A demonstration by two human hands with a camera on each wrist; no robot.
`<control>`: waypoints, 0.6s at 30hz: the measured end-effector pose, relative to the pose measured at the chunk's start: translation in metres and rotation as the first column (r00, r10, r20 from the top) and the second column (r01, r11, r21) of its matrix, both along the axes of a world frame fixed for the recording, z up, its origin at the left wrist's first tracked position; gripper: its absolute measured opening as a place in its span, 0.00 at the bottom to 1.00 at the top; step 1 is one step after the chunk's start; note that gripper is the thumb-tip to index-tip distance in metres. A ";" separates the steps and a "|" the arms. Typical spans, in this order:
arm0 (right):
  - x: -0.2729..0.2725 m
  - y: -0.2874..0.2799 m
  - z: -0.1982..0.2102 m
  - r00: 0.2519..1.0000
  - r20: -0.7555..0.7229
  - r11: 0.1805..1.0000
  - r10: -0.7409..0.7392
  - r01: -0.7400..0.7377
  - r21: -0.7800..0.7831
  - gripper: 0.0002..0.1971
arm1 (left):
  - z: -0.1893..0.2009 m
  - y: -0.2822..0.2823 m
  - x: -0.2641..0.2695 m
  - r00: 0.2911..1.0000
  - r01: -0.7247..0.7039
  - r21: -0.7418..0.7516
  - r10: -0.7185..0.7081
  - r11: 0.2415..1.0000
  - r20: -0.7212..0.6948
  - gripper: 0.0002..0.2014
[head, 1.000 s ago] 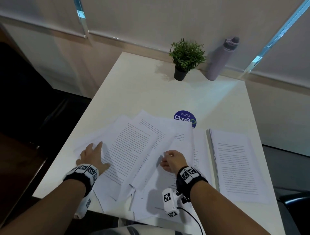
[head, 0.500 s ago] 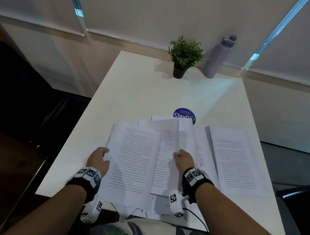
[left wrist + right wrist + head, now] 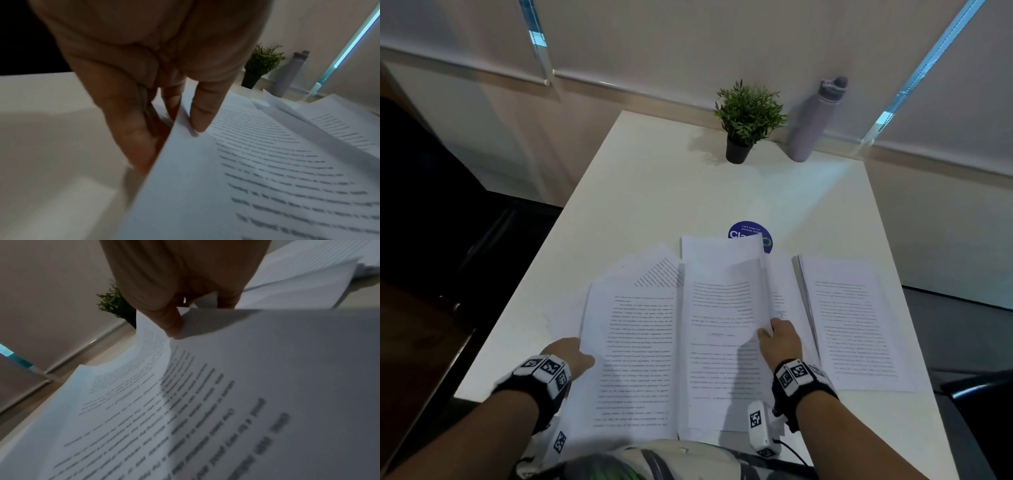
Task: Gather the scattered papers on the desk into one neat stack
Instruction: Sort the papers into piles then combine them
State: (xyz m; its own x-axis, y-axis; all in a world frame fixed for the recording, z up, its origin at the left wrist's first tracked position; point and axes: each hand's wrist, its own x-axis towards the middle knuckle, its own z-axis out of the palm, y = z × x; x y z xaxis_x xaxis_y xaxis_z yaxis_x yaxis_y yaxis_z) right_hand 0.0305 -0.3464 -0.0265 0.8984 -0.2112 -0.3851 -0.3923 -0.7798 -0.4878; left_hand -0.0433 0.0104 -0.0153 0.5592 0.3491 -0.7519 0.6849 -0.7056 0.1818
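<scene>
Two hands gripped printed sheets at lower centre.
Left hand pinched the left sheet's edge; right hand fingers grasped the middle sheet.

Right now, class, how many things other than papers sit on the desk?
3: a potted plant at the far edge, a lilac bottle to its right, and a blue sticker mid-desk, partly under a sheet. Papers may hide more.

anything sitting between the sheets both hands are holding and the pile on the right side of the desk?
Nothing visible. The left hand and right hand grip the loose papers, which run right up against the pile. The plant, bottle and sticker sit farther back.
</scene>
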 end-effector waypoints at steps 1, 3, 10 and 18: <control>-0.002 0.004 0.002 1.000 0.025 0.997 -0.012 0.010 0.075 0.16 | 0.001 -0.002 0.002 0.999 0.003 0.026 -0.004 1.000 0.050 0.09; -0.005 0.012 0.009 0.997 0.045 0.965 -0.058 0.045 0.258 0.21 | 0.000 -0.006 0.006 0.984 -0.045 0.082 0.030 0.996 0.175 0.13; 0.009 0.001 0.014 0.991 0.094 0.995 -0.094 0.090 0.043 0.12 | 0.006 0.007 0.011 0.880 -0.288 0.108 0.219 0.951 0.423 0.08; 0.024 -0.021 0.035 0.952 0.264 0.988 -0.154 0.149 0.038 0.04 | 0.034 0.009 0.033 0.795 -0.196 0.094 0.102 0.976 0.597 0.12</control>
